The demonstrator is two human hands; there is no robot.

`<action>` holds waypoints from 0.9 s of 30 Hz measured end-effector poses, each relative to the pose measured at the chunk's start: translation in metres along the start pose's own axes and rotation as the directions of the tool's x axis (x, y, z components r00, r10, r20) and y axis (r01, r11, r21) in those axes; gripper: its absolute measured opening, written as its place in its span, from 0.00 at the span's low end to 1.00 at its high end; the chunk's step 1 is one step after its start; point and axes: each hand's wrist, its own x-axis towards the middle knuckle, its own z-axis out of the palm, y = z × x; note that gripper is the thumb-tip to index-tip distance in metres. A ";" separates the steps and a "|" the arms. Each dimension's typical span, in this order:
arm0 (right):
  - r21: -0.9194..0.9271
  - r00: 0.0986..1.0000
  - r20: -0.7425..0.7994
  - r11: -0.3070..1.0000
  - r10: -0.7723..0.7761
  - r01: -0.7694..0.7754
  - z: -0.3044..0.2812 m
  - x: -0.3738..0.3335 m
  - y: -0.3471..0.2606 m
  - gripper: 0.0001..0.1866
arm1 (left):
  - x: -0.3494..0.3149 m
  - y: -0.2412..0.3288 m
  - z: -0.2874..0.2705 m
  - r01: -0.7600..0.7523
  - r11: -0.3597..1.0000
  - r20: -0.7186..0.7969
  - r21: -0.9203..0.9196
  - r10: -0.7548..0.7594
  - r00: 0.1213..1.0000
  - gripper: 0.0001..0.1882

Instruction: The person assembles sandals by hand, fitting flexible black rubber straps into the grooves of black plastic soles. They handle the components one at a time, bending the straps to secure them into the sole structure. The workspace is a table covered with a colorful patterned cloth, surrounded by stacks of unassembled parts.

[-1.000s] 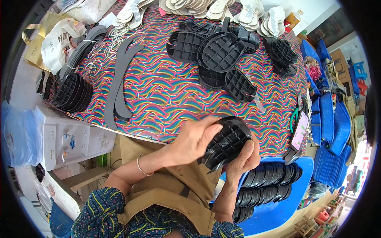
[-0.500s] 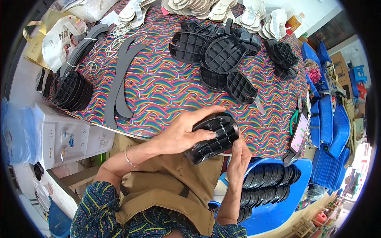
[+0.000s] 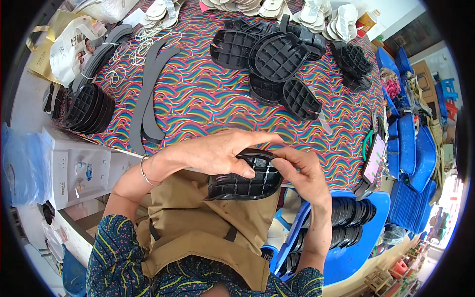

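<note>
Over my apron (image 3: 208, 213) I hold a black molded shoe sole (image 3: 245, 187) with a grid of ribs inside its hollow. My left hand (image 3: 220, 152) grips it from the left, its thumb pressed on the ribs and its fingers over the far edge. My right hand (image 3: 304, 173) pinches the right end between thumb and fingers. Beyond my hands, a pile of similar black soles (image 3: 279, 58) lies on the patterned tablecloth (image 3: 198, 109), with one sole (image 3: 302, 100) at its near side.
Dark grey curved strips (image 3: 148, 99) lie left of the pile, beside a stack of black soles (image 3: 91, 111). White insoles (image 3: 311, 15) line the far edge. A phone (image 3: 373, 158) stands at the right edge. Below it, a blue bin (image 3: 363, 255) holds rows of black parts (image 3: 346, 215).
The sole has turned to lie more crosswise and moved slightly left. My right hand has risen and come over its right end. My left hand stays on it, thumb inside.
</note>
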 end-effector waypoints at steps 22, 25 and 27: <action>0.036 0.655 -0.755 0.999 0.035 -0.013 0.086 -0.008 0.022 0.18 | 0.000 -0.010 0.047 -0.138 0.888 -0.515 -0.439 -0.123 0.848 0.31; 0.319 0.718 -0.694 0.918 0.057 0.236 0.077 -0.008 0.026 0.19 | 0.002 -0.010 0.048 -0.157 0.913 -0.591 -0.378 -0.108 0.799 0.28; 0.249 0.705 -0.709 0.946 0.032 0.207 0.077 -0.007 0.026 0.19 | 0.003 -0.008 0.051 -0.166 0.935 -0.623 -0.313 -0.070 0.779 0.24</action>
